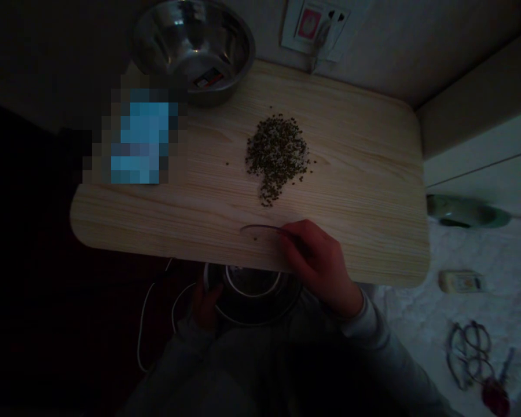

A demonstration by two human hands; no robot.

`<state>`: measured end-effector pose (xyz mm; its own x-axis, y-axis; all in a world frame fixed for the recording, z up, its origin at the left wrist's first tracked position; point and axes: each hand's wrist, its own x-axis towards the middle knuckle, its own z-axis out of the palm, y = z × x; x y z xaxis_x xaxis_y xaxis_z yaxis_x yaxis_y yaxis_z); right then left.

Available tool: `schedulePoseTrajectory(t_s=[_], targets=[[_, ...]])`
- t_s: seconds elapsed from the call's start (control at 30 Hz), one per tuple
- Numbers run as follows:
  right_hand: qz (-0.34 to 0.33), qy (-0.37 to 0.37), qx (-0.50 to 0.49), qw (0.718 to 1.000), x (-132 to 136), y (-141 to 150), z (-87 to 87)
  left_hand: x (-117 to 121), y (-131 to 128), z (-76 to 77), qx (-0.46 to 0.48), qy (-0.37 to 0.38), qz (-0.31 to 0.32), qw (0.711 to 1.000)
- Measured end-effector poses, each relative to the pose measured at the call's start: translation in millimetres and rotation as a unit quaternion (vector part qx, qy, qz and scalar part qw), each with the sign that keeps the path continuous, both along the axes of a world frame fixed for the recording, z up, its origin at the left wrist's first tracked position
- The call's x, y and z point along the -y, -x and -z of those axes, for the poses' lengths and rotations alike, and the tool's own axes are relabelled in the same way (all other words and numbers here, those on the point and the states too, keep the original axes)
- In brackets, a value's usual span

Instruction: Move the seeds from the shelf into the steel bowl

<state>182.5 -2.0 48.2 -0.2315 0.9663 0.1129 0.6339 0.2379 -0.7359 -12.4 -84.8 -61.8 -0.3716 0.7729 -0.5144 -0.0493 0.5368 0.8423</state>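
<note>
My right hand (319, 263) is closed on a thin, curved metal spoon (260, 227), seen nearly edge-on, its tip low over the front of the wooden tabletop (178, 214). Past the spoon lies a loose heap of small dark beans mixed with pale grains (278, 150), with a tail of beans pointing towards me. One stray bean sits by the spoon's tip. Below the table edge, my left hand (206, 304) grips the left rim of a round metal bowl (252, 310) at my lap. The table edge and my right hand cover part of that bowl.
A large steel basin (195, 49) stands at the back left, near a lit, blurred-out phone-like rectangle (141, 142). A wall socket (316, 26) holds a plug. To the right, a green bottle (466, 211), a small pale box (462, 282) and a coiled cable (469, 353) lie on white bedding.
</note>
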Motion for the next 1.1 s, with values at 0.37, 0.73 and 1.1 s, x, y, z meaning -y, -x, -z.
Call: schedulePoseTrajectory(t_s=[0.37, 0.73, 1.1], targets=[[-0.059, -0.009, 0.019, 0.998, 17, 1, 1.3, 1, 0, 3.8, 0.022, -0.014, 0.003, 1.000], [-0.015, 0.017, -0.025, 0.999, 23, -2, 1.2, 4, 4, 10.1, 0.047, 0.045, -0.022, 0.998], [0.100, 0.016, 0.026, 0.995, 13, 1, 5.3, 0, 2, 9.3, 0.013, 0.033, -0.026, 0.999]])
